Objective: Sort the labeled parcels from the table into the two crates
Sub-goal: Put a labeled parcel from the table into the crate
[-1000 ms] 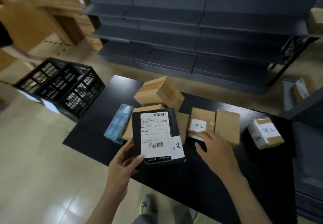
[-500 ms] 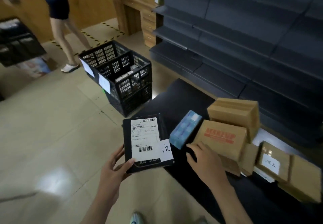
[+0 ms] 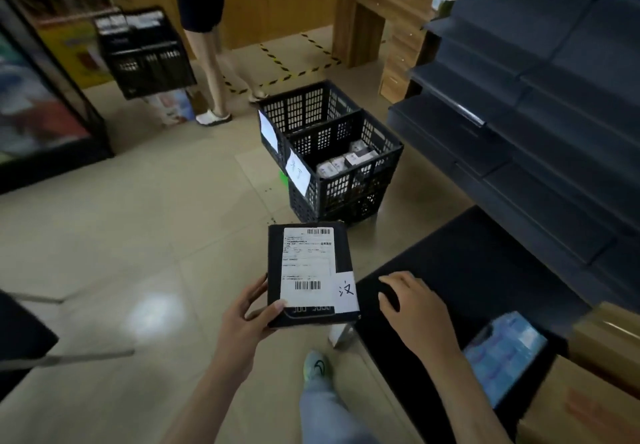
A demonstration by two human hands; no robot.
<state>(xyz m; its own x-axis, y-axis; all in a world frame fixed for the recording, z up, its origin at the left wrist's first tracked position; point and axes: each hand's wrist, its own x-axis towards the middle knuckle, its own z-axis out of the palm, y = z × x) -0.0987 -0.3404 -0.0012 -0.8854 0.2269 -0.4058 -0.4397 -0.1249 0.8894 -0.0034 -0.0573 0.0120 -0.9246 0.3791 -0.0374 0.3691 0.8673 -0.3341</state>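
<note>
My left hand [image 3: 247, 319] grips a flat black parcel [image 3: 310, 275] by its near left corner, thumb on top; it carries a white shipping label and a handwritten tag. The parcel hangs over the floor, left of the black table [image 3: 467, 270]. My right hand [image 3: 412, 308] hovers over the table's left end with loosely curled fingers, holding nothing. Two black crates stand side by side on the floor ahead: the near crate [image 3: 377, 180] holds several white-labeled parcels, while the far crate [image 3: 304, 105] shows no contents. Each crate bears a paper tag.
A blue parcel [image 3: 502, 353] and brown cardboard boxes [image 3: 588, 391] lie on the table at the right. Dark shelving [image 3: 519, 97] runs along the right. A person [image 3: 204, 27] carrying a black crate [image 3: 145, 52] stands on the floor beyond. My shoe [image 3: 317, 365] is below.
I have turned left toward the crates, carrying the black parcel off the table in my left hand. My right hand left the boxes and now hovers at the table's end.
</note>
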